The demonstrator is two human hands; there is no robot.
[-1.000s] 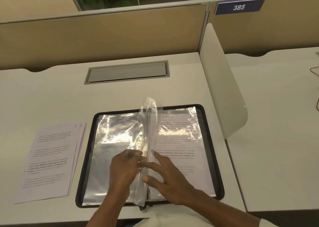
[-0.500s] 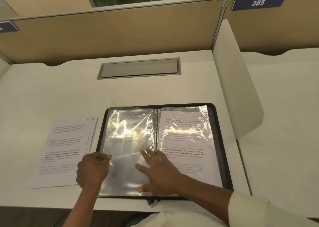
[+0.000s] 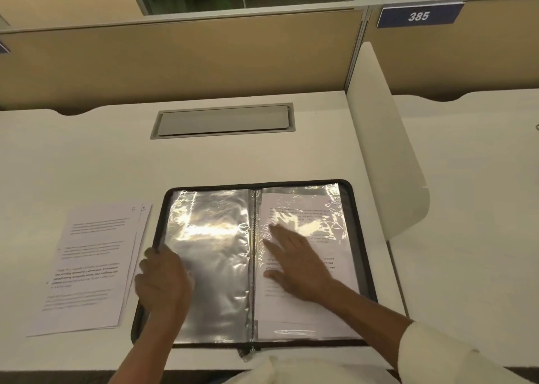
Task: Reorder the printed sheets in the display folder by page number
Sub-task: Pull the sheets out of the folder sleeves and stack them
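A display folder (image 3: 361, 237) lies open on a white tabletop (image 3: 87, 156), beside a stack of loose printed sheets (image 3: 93, 267) on its left. The right hand (image 3: 297, 264) presses flat, fingers spread, on the sleeved right-hand page (image 3: 335, 305). The left hand (image 3: 163, 278) curls over the folder's left edge; whether it grips anything cannot be told.

1. Warm overhead room light, moderately bright, falls evenly on the white desk (image 3: 87, 156).
2. Bright glare patches streak the clear sleeves of the display folder (image 3: 210, 229), washing out some print.
3. Only faint, soft shadows edge the left hand (image 3: 163, 281), itself slightly blurred.
4. Wide-angle distortion bows the partition (image 3: 204, 53) towards the frame edges.
5. Text on the loose sheets (image 3: 90, 267) is soft and unreadable.
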